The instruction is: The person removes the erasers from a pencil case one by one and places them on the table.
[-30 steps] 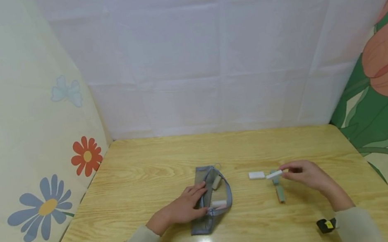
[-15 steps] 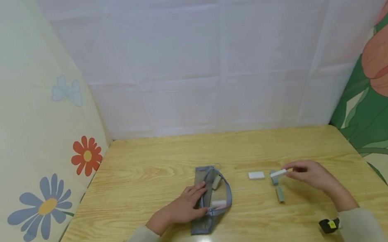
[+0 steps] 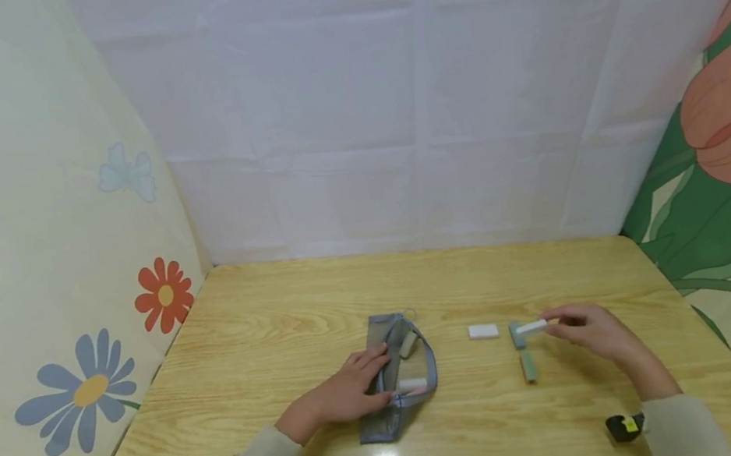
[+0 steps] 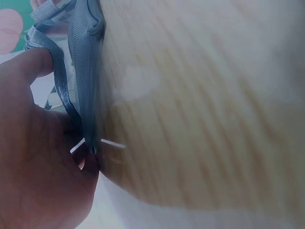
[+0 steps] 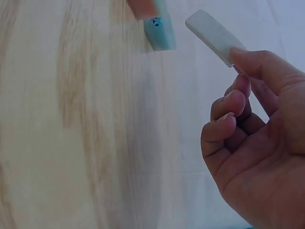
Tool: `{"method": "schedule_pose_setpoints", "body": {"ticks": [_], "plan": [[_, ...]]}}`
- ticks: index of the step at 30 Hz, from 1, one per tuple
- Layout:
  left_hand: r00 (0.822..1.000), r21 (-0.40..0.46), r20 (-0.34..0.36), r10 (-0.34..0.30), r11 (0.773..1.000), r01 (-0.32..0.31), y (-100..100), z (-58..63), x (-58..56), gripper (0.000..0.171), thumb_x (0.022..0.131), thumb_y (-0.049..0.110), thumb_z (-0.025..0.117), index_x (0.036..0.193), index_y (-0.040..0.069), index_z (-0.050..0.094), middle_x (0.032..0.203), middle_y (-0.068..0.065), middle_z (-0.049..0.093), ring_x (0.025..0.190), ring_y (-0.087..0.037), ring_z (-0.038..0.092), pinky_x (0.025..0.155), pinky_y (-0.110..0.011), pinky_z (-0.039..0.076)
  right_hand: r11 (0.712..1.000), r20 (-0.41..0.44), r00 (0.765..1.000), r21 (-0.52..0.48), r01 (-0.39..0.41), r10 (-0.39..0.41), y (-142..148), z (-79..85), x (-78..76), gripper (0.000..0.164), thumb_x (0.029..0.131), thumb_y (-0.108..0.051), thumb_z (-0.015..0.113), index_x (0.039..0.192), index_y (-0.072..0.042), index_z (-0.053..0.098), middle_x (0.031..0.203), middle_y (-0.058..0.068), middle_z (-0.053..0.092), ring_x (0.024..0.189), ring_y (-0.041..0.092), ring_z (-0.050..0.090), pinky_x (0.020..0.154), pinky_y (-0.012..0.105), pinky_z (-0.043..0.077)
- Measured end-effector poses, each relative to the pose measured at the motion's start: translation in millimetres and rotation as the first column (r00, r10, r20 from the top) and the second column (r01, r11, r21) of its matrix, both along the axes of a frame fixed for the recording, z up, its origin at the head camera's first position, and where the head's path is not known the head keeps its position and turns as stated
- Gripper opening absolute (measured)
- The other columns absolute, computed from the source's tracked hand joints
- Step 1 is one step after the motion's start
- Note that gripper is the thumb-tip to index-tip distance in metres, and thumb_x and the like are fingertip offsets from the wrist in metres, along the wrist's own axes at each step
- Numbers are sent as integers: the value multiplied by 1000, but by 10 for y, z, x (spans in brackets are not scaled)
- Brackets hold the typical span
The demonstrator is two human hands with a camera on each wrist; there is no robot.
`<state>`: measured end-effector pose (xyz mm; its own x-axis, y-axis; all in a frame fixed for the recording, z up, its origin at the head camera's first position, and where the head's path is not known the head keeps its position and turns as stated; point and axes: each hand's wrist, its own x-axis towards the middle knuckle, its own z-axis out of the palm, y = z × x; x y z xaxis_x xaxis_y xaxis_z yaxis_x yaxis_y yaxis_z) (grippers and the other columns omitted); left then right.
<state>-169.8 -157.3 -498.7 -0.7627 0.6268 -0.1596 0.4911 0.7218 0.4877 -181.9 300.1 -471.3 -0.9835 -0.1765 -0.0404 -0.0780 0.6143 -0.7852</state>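
The right hand (image 3: 582, 328) pinches a white bar (image 3: 532, 327) by one end between thumb and fingertips, the other fingers curled in towards the palm; the right wrist view shows the bar raised off the table (image 3: 278, 304) and apart from the blue block (image 3: 517, 338), though the head view overlaps them. The left hand (image 3: 337, 396) grips the left side of a grey mesh pouch (image 3: 379, 423), thumb and fingers set apart along its unzipped mouth. The step in hand looks like handling the bar while the pouch is steadied; any next move seems to call for a secure pinch, since only one end is held, and for lifting clear of the blue block. A green block (image 3: 529, 367) with an orange-brown edge lies just nearer the person than the blue one. Between the bar and the pouch lies a white block (image 3: 483, 331), a possible low obstacle to anything slid straight across. Through the mouth show an olive-grey piece (image 3: 408, 344) and a pale pinkish piece (image 3: 413, 385), which could narrow the room inside.
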Motion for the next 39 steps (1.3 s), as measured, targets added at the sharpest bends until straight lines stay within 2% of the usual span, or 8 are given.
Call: {"method": "schedule_pose_setpoints", "body": {"ticks": [9, 20, 27, 39], "plan": [[1000, -4, 5, 8, 1000, -8, -3, -7, 3, 74, 101, 50, 52, 159, 9, 31, 169, -4, 18, 153, -30, 19, 119, -51, 31, 1000, 18, 1000, -17, 20, -19, 119, -101, -30, 38, 99, -26, 68, 126, 1, 69, 84, 6, 59, 69, 13, 49, 59, 27, 47], [1000, 9, 13, 7, 1000, -7, -4, 20, 18, 75, 101, 49, 52, 159, 7, 31, 169, -6, 19, 153, -31, 19, 118, -53, 31, 999, 43, 998, 1, 38, -38, 152, -159, -49, 37, 99, -26, 68, 124, 0, 69, 84, 4, 58, 68, 13, 48, 58, 26, 44], [1000, 13, 6, 0, 1000, 0, -6, 35, 28, 76, 101, 50, 52, 158, 5, 32, 168, -7, 20, 152, -33, 21, 117, -55, 32, 999, 63, 997, 2, 52, -52, 163, -152, -74, 39, 99, -27, 67, 125, 1, 69, 85, 4, 56, 71, 14, 48, 60, 26, 43], [1000, 2, 20, 13, 1000, -13, -3, 29, 14, 74, 101, 49, 53, 160, 9, 31, 169, -3, 18, 153, -30, 18, 120, -51, 30, 996, 94, 993, 49, 70, -74, 183, -149, -113, 41, 99, -32, 67, 126, -1, 69, 92, 4, 57, 81, 18, 47, 65, 28, 41]]}}
